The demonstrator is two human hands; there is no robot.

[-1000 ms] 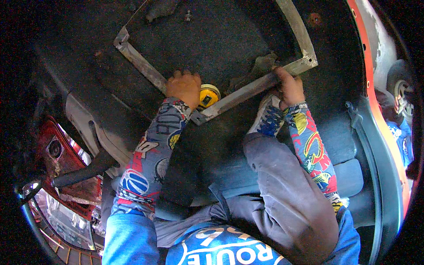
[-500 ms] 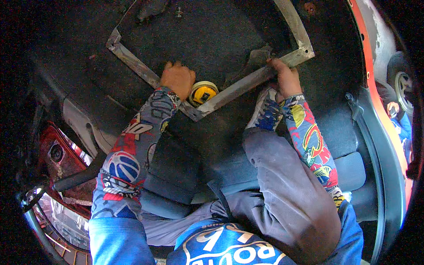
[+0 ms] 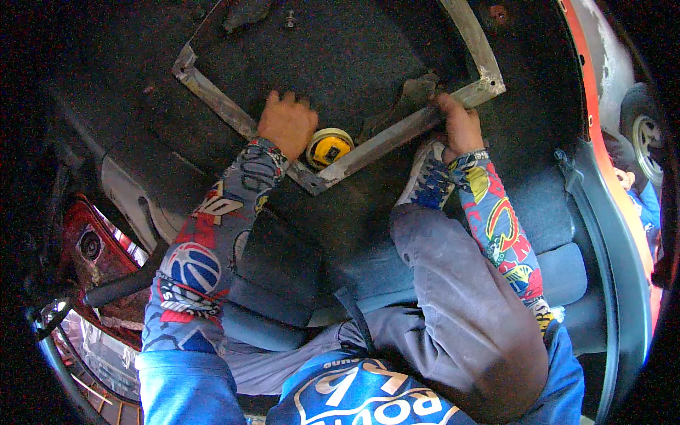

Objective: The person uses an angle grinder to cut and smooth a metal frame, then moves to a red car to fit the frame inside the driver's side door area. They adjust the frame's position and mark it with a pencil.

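A grey metal frame [image 3: 397,142] of flat bars, with holes near its corners, lies on the dark carpet ahead of me. My right hand [image 3: 460,125] is closed round its near right bar, thumb on top. My left hand [image 3: 288,126] rests over the near left bar with its fingers curled down inside the frame; what they hold, if anything, is hidden. Just right of that hand, in the frame's near corner, sits a round yellow object [image 3: 330,148] with a pale rim. A dark ragged piece [image 3: 418,92] lies by the right bar.
My bent leg and shoe [image 3: 427,173] are close under the right hand. A small bolt-like piece [image 3: 290,19] lies farther off on the carpet. At left is a red lamp unit [image 3: 92,248]. Beyond the red body edge [image 3: 588,92] at right are a wheel [image 3: 647,145] and another person.
My left hand has shifted slightly up and to the right, its fingers a little looser. The right hand keeps its grip on the frame, which has hardly moved.
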